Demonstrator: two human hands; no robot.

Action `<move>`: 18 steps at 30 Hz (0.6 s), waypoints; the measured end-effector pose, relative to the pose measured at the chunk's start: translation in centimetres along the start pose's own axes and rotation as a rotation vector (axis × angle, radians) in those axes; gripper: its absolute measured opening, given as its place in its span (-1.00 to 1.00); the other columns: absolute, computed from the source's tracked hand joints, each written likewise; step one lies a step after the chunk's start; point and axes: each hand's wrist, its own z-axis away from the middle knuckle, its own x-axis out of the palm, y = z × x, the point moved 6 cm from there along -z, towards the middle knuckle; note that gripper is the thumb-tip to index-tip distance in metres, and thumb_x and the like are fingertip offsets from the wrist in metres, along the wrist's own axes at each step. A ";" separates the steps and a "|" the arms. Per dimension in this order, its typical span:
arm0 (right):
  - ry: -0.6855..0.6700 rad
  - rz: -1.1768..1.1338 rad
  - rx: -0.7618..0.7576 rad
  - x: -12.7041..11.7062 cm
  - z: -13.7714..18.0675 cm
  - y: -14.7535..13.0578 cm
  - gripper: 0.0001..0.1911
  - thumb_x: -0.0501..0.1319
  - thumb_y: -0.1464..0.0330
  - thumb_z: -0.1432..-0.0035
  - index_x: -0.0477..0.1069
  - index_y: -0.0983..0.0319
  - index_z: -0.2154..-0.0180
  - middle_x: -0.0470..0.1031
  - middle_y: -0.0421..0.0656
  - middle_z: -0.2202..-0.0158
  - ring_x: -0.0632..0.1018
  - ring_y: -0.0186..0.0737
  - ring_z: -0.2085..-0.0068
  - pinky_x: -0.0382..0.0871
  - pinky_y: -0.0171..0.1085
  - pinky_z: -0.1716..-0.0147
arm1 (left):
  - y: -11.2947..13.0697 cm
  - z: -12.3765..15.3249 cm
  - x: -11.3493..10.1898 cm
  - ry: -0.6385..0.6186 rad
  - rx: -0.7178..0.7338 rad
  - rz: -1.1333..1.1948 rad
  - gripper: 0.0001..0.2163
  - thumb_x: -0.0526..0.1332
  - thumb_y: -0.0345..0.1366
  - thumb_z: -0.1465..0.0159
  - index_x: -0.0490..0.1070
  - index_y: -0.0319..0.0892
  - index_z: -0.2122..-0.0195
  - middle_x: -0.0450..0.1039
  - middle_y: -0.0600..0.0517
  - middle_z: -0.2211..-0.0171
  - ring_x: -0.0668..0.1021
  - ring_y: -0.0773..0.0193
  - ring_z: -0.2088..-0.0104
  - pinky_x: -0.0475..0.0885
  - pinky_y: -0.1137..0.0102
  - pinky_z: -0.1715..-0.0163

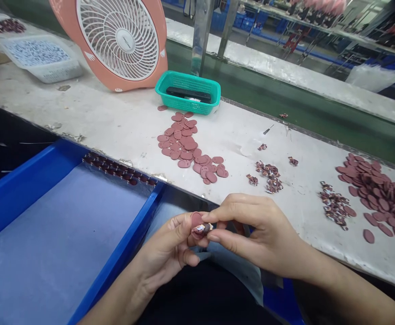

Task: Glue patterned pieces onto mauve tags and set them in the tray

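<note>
My left hand (170, 248) and my right hand (254, 225) meet in front of the table edge. Both pinch one small maroon oval piece (197, 222) with a tiny brown-and-white trim part (202, 229) against it. A pile of maroon oval pieces (189, 149) lies on the white table (116, 122) beyond my hands. A bigger pile of the same pieces (376, 189) sits at the right. Small trim parts (268, 176) are scattered between the piles.
A blue tray (25, 189) with a pale liner stands at my left, a row of finished pieces (116, 169) along its far edge. A green basket (188, 92), an orange fan (119, 40) and a white basket (40, 58) stand at the back. A green conveyor (285, 104) runs behind.
</note>
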 end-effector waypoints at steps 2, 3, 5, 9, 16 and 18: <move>0.001 -0.004 0.007 0.1 0.0 0.1 -0.82 0.34 0.46 -0.20 0.57 0.23 0.12 0.53 -0.24 0.41 0.46 -0.48 0.45 0.31 -0.50 0.50 | 0.0 0.0 0.0 0.008 0.003 -0.003 -0.76 0.42 -0.13 -0.16 0.62 -0.22 0.29 0.48 0.04 0.44 0.49 0.46 0.49 0.50 0.67 0.59; 0.000 -0.003 0.012 0.2 0.1 0.1 -0.83 0.33 0.45 -0.20 0.57 0.23 0.13 0.53 -0.24 0.42 0.45 -0.48 0.46 0.30 -0.49 0.50 | 0.0 0.0 0.0 0.016 0.004 -0.004 -0.76 0.42 -0.13 -0.16 0.62 -0.22 0.30 0.47 0.04 0.44 0.49 0.46 0.48 0.50 0.67 0.59; 0.002 -0.002 0.018 0.3 0.1 0.2 -0.84 0.33 0.46 -0.21 0.57 0.23 0.15 0.53 -0.25 0.42 0.45 -0.48 0.47 0.30 -0.48 0.51 | 0.1 0.0 -0.1 0.028 0.006 -0.005 -0.75 0.41 -0.12 -0.17 0.62 -0.22 0.31 0.47 0.04 0.43 0.50 0.45 0.48 0.51 0.66 0.59; 0.037 0.000 -0.029 0.3 0.1 0.2 -0.84 0.32 0.50 -0.20 0.55 0.24 0.14 0.54 -0.25 0.43 0.48 -0.47 0.44 0.32 -0.48 0.47 | 0.3 -0.1 -0.1 0.040 0.015 -0.006 -0.68 0.41 -0.04 -0.13 0.62 -0.23 0.30 0.52 0.00 0.36 0.54 0.43 0.45 0.51 0.65 0.61; 0.355 0.306 -0.203 1.5 0.7 0.3 -0.82 0.33 0.53 -0.16 0.51 0.30 0.16 0.55 -0.15 0.38 0.50 -0.36 0.41 0.41 -0.39 0.44 | 1.6 1.1 -2.4 0.459 0.327 -0.080 -0.64 0.49 -0.01 0.00 0.57 -0.14 0.31 0.48 0.10 0.45 0.48 0.42 0.51 0.43 0.62 0.68; 0.436 0.454 -0.272 2.8 0.9 0.2 -0.78 0.34 0.52 -0.16 0.49 0.30 0.12 0.56 -0.13 0.38 0.50 -0.32 0.40 0.43 -0.34 0.42 | 2.3 1.9 -2.5 0.532 0.508 -0.182 -0.70 0.51 -0.07 0.00 0.52 -0.15 0.41 0.38 0.16 0.54 0.39 0.45 0.58 0.39 0.61 0.69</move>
